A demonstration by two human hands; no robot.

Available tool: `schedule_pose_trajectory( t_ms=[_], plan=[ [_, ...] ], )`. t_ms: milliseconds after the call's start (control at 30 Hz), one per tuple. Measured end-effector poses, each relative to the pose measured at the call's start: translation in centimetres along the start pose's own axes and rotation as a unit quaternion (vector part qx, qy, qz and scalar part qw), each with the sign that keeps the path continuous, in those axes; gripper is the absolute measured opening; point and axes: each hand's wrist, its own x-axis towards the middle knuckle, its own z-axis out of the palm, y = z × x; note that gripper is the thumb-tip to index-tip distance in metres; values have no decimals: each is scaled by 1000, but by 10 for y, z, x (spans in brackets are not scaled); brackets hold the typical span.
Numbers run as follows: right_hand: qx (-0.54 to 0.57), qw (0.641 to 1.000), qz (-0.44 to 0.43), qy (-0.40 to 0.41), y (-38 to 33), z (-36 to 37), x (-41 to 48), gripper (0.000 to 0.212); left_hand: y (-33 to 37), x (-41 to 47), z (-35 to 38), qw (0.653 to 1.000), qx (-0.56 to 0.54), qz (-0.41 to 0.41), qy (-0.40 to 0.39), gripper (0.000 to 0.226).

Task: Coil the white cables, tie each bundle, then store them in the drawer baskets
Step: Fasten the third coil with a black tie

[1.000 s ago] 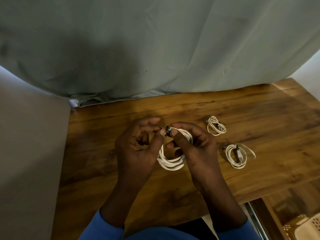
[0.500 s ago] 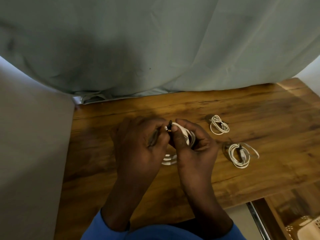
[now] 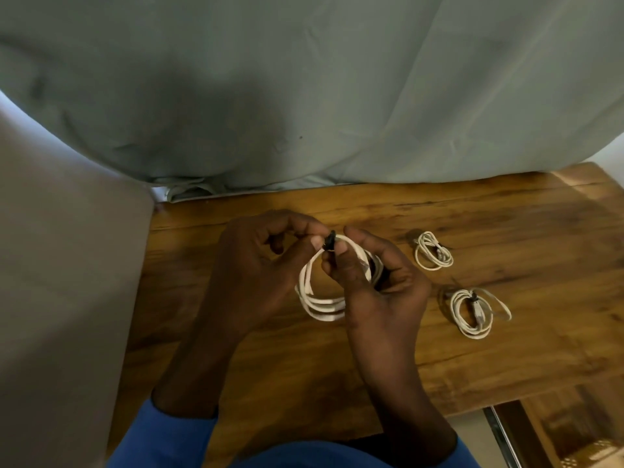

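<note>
Over the middle of the wooden table (image 3: 506, 211) both hands hold a coiled white cable (image 3: 320, 304). My right hand (image 3: 374, 285) grips the coil's right side, thumb at the top. My left hand (image 3: 256, 271) pinches a small black tie (image 3: 329, 240) at the top of the coil. Two more white cable bundles lie on the table to the right: a small one (image 3: 432, 251) farther back and a larger one (image 3: 472, 312) nearer, each with a dark tie around it.
A grey-green curtain (image 3: 304, 89) hangs behind the table. A beige surface (image 3: 60, 298) borders the table on the left. At the lower right a metal drawer rail (image 3: 503, 437) and the corner of a white basket (image 3: 587, 457) show below the table's edge.
My left hand has drawn back to the left, uncovering the coil's lower loops. Both hands stay at the black tie on top of the coil.
</note>
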Motion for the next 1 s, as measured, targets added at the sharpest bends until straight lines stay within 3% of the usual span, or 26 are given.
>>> schedule_pose_trajectory(
  t_ms=[367,633,833,1000],
  plan=[
    [-14,999,-42,33,3,4,-5,22,27,-6,13,992,76,-71,75,26],
    [-132,976,-169,45,6,2,-9,26,40,-9,21,984,84,-118,107,15],
    [-192,952,-239,20,8,-6,-6,24,40,-5,12,990,120,-50,56,18],
    [-131,973,-191,-10,5,-14,-3,24,29,2,2,997,74,-9,9,15]
  ],
)
